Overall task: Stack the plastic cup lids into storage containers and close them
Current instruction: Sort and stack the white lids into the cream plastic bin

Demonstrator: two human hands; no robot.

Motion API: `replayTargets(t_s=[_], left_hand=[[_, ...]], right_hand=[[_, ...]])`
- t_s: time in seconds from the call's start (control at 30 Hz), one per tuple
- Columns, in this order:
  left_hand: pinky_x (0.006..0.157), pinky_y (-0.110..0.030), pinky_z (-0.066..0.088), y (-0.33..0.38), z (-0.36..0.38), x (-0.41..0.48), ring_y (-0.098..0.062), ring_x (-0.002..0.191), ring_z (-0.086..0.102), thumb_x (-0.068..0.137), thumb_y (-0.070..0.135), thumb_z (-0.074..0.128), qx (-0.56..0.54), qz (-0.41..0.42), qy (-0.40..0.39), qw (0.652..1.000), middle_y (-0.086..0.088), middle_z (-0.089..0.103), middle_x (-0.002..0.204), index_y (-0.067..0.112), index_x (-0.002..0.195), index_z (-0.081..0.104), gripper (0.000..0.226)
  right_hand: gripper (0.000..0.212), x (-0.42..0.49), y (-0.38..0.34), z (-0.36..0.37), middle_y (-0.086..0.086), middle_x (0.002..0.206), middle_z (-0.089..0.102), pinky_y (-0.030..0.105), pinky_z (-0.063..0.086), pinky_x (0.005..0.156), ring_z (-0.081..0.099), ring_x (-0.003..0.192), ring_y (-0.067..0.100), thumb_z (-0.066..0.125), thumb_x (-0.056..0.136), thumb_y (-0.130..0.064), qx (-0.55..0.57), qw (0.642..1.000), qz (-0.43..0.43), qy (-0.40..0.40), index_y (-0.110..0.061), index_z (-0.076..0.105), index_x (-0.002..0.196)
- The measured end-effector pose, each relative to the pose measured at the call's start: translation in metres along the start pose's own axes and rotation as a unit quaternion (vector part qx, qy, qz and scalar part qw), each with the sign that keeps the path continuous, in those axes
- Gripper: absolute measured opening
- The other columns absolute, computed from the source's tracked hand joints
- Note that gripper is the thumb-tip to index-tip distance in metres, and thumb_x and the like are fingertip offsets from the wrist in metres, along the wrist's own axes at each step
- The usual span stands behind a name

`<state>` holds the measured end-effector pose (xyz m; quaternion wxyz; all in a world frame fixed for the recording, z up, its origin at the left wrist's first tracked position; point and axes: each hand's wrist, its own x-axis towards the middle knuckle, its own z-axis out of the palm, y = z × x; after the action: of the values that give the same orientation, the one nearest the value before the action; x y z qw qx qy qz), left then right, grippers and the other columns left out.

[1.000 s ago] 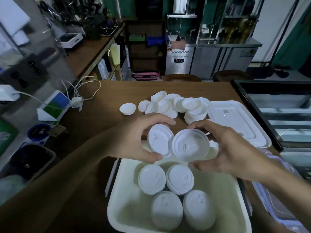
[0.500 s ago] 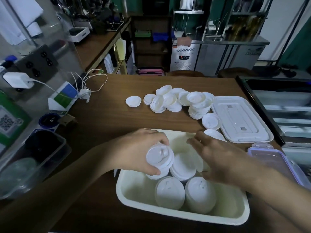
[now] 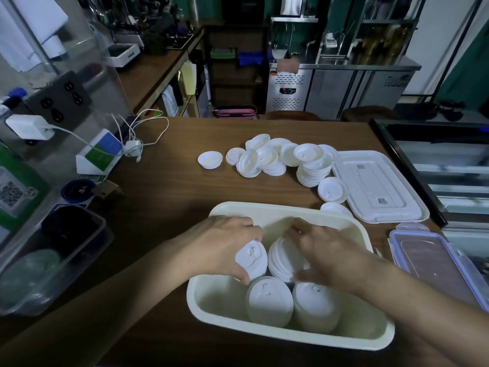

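Lowered into container [image 3: 264, 211] | left hand [image 3: 225, 247] grips lid stack [image 3: 251, 258] | right hand [image 3: 328, 252] grips neighbouring stack [image 3: 281, 260]

Kitchen counter, seen from a head-worn camera: the worker's left hand [image 3: 225, 247] and right hand [image 3: 328, 252] were bare. The left forearm [image 3: 132, 295] and right forearm [image 3: 423, 300] were likewise uncovered down to the frame's lower edge. The right hand's fingers [image 3: 297, 227] were blurred.
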<state>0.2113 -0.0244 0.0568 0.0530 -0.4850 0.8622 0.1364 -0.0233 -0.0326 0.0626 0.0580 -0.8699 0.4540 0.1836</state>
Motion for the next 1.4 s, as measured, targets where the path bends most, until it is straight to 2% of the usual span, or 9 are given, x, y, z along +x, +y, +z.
replayTargets(t_s=[0.13, 0.23, 0.43, 0.67, 0.77, 0.93, 1.03, 1.2, 1.4], left_hand=[[0.090, -0.036, 0.053, -0.003, 0.000, 0.001, -0.011, 0.112, 0.056, 0.083, 0.048, 0.079, 0.006, 0.001, -0.010, 1.000, 0.016, 0.052, 0.122, 0.037, 0.136, 0.053, 0.060], [0.093, -0.036, 0.053, -0.005, 0.001, 0.002, -0.012, 0.116, 0.057, 0.087, 0.039, 0.072, 0.009, 0.004, -0.003, 1.000, 0.015, 0.054, 0.125, 0.038, 0.139, 0.055, 0.055], [0.089, -0.032, 0.051, -0.005, 0.003, 0.007, -0.009, 0.112, 0.057, 0.083, 0.053, 0.079, 0.005, 0.007, 0.003, 1.000, 0.018, 0.055, 0.124, 0.038, 0.133, 0.062, 0.055], [0.089, -0.036, 0.052, 0.000, 0.009, 0.013, -0.011, 0.111, 0.059, 0.080, 0.055, 0.082, 0.027, -0.003, 0.008, 1.000, 0.015, 0.058, 0.122, 0.036, 0.132, 0.063, 0.058], [0.088, -0.035, 0.052, 0.000, 0.008, 0.010, -0.011, 0.109, 0.058, 0.082, 0.055, 0.080, 0.029, 0.007, 0.010, 1.000, 0.014, 0.058, 0.119, 0.035, 0.131, 0.063, 0.056], [0.091, -0.035, 0.051, 0.000, -0.008, 0.006, -0.009, 0.112, 0.057, 0.088, 0.065, 0.068, 0.033, 0.026, 0.021, 0.999, 0.015, 0.057, 0.119, 0.037, 0.130, 0.060, 0.051], [0.093, -0.033, 0.051, 0.001, -0.030, 0.010, -0.001, 0.113, 0.057, 0.090, 0.067, 0.066, -0.026, 0.038, 0.039, 0.998, 0.021, 0.058, 0.123, 0.042, 0.134, 0.059, 0.052], [0.087, -0.019, 0.049, -0.002, -0.060, 0.024, 0.003, 0.105, 0.061, 0.089, 0.055, 0.076, -0.120, 0.051, 0.075, 0.989, 0.019, 0.065, 0.113, 0.037, 0.124, 0.070, 0.039], [0.076, -0.009, 0.049, -0.016, -0.072, 0.058, 0.003, 0.091, 0.068, 0.090, 0.042, 0.080, -0.200, 0.040, 0.086, 0.975, 0.019, 0.072, 0.100, 0.033, 0.114, 0.077, 0.025]], right_hand=[[0.073, 0.002, 0.002, 0.007, 0.000, 0.146, 0.043, 0.037, 0.051, 0.096, 0.047, 0.132, 0.022, 0.070, 0.086, -0.060, 0.031, 0.999, -0.017, 0.030, -0.021, 0.044, 0.141], [0.068, 0.003, 0.001, 0.007, -0.003, 0.144, 0.043, 0.038, 0.052, 0.093, 0.045, 0.132, 0.019, 0.067, 0.088, -0.062, 0.029, 0.998, -0.025, 0.046, -0.022, 0.047, 0.139], [0.079, 0.009, 0.002, 0.009, -0.011, 0.147, 0.042, 0.032, 0.049, 0.090, 0.058, 0.121, 0.021, 0.076, 0.079, -0.063, 0.048, 0.998, -0.001, 0.026, -0.027, 0.044, 0.141], [0.073, 0.014, 0.004, 0.011, -0.011, 0.136, 0.053, 0.030, 0.046, 0.083, 0.061, 0.110, 0.020, 0.080, 0.073, -0.063, 0.062, 0.998, 0.011, 0.018, -0.028, 0.054, 0.132], [0.073, 0.010, 0.004, 0.012, -0.012, 0.141, 0.050, 0.030, 0.047, 0.084, 0.060, 0.114, 0.021, 0.078, 0.075, -0.064, 0.058, 0.998, 0.009, 0.030, -0.028, 0.052, 0.134], [0.076, -0.007, 0.014, 0.003, -0.016, 0.141, 0.049, 0.035, 0.052, 0.090, 0.058, 0.122, 0.018, 0.071, 0.080, -0.070, 0.059, 0.994, -0.010, 0.095, -0.036, 0.045, 0.143], [0.067, -0.017, 0.030, -0.010, -0.016, 0.121, 0.061, 0.032, 0.054, 0.086, 0.063, 0.106, 0.008, 0.079, 0.079, -0.062, 0.169, 0.970, -0.042, 0.168, -0.031, 0.059, 0.135], [0.041, -0.025, 0.059, -0.027, -0.018, 0.097, 0.067, 0.025, 0.053, 0.076, 0.065, 0.092, 0.007, 0.085, 0.077, -0.051, 0.285, 0.921, -0.041, 0.264, -0.031, 0.069, 0.109], [0.041, -0.023, 0.110, -0.024, -0.016, 0.101, 0.071, 0.025, 0.054, 0.072, 0.067, 0.088, 0.008, 0.088, 0.075, -0.047, 0.291, 0.904, 0.031, 0.313, -0.033, 0.071, 0.109]])
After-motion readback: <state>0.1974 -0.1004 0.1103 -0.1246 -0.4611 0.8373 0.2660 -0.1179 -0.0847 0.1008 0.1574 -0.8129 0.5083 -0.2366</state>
